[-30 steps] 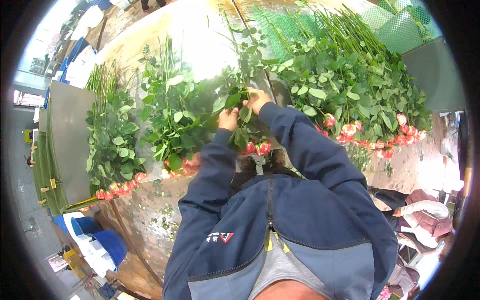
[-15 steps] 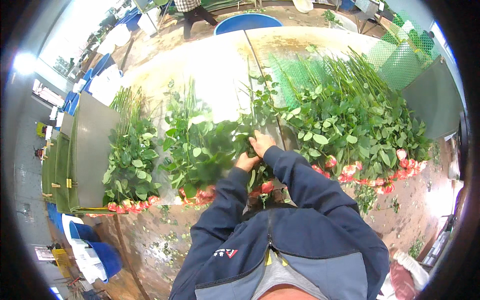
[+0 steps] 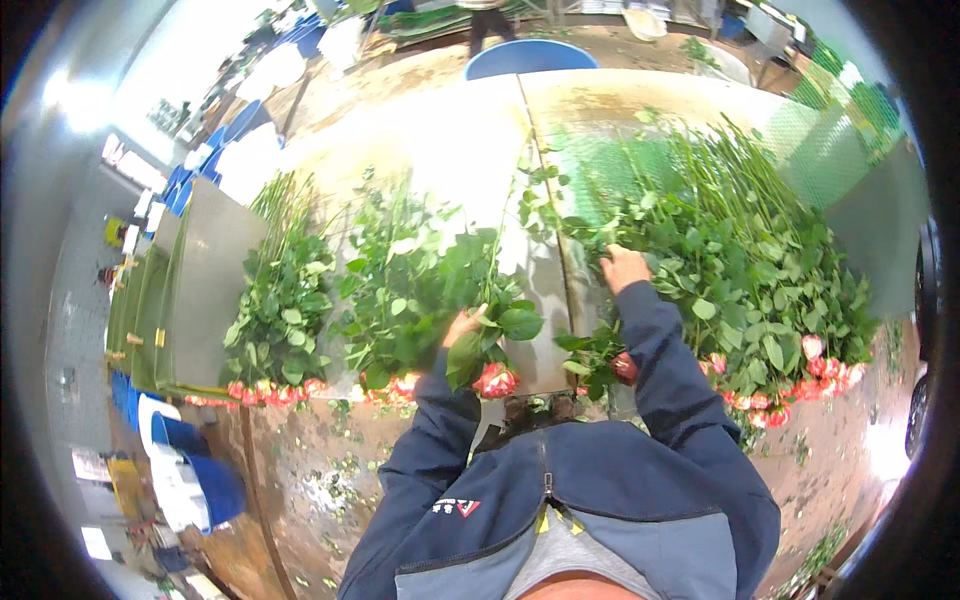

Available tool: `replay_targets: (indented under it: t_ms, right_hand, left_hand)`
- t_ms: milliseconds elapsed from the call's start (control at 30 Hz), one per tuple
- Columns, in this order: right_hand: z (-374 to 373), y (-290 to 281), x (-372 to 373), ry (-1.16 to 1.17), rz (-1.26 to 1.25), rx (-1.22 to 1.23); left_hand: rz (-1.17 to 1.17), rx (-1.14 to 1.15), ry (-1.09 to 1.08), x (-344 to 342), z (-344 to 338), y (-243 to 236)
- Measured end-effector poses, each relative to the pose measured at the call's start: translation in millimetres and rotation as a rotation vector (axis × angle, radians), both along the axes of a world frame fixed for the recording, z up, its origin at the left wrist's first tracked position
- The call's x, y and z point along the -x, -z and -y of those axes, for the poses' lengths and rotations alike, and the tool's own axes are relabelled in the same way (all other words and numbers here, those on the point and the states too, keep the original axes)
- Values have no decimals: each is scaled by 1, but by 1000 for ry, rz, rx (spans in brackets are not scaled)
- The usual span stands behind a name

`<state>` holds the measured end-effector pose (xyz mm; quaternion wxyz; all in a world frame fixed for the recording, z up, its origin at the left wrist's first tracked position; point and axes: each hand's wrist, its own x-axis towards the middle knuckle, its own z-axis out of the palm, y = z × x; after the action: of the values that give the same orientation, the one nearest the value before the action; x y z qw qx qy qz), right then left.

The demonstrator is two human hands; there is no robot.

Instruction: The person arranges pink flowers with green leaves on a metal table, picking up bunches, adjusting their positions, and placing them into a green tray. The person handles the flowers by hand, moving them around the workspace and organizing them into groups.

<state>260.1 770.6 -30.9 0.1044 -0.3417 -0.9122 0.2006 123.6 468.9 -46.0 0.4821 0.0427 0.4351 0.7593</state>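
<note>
Head view: snagging risk

Left hand (image 3: 464, 326) pinches a leafy rose (image 3: 495, 381) near the table (image 3: 545, 372) edge; right hand (image 3: 627, 268), grip unclear, is beside the rose pile (image 3: 740, 250). Pulling could tear tangled leaves (image 3: 520, 322); right sleeve (image 3: 662, 340) could bruise another rose (image 3: 624, 368).

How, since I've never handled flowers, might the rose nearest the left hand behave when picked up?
Its open, layered bloom would probably bruise easily. The broad, spreading leaves would likely flex rather than stand stiff, and may catch on the foliage crowded alongside.
</note>
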Motion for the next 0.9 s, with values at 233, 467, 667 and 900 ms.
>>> replay_targets:
  t_ms: [233, 467, 667, 900]
  right_hand:
    - [19, -41, -24, -347, -407, -159]
    - [-107, 10, -65, -207, -57, -368]
    - [-88, 0, -23, 180, 540, -426]
    - [82, 32, 76, -348, -37, -112]
  left_hand:
    - [-450, 379, 271, 10, 20, -40]
    - [-359, 128, 245, 12, 26, -34]
    - [-478, -59, -26, 7, 190, -149]
    - [-1258, 835, -905, 85, 481, -311]
